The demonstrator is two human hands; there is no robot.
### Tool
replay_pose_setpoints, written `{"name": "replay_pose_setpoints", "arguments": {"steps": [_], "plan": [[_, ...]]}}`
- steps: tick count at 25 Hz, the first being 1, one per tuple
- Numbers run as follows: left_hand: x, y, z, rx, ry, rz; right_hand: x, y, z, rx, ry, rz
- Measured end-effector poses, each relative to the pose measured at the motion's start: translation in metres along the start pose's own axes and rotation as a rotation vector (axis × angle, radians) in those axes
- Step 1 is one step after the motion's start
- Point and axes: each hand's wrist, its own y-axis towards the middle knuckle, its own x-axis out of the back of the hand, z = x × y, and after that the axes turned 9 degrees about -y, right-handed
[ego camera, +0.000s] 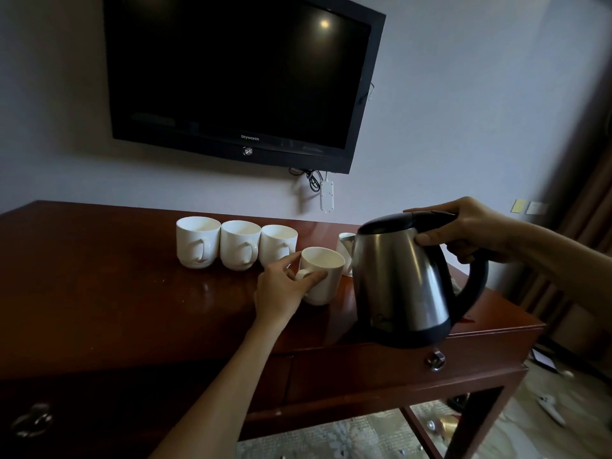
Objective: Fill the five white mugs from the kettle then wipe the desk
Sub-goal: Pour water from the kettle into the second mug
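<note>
Three white mugs stand in a row near the back of the dark wooden desk: a left mug, a middle mug and a right mug. In front of them my left hand grips the handle of a fourth white mug, which tilts slightly just over the desk. A fifth mug is partly hidden behind the steel kettle. My right hand holds the kettle by its black handle, upright above the desk's right front.
A black television hangs on the wall above the desk, with a white power strip dangling below it. The desk has drawers with metal pulls. Small items lie on the patterned floor at the right.
</note>
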Motion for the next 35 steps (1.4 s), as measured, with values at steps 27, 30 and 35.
{"name": "replay_pose_setpoints", "arguments": {"steps": [27, 30, 35], "plan": [[-0.005, 0.009, 0.016, -0.029, -0.070, 0.032, -0.007, 0.019, 0.035, -0.042, -0.166, 0.090], [-0.005, 0.010, 0.016, -0.016, -0.090, 0.028, -0.007, 0.019, 0.036, -0.043, -0.179, 0.097], [-0.005, 0.010, 0.016, -0.004, -0.113, 0.035, -0.006, 0.018, 0.037, -0.038, -0.199, 0.099]]}}
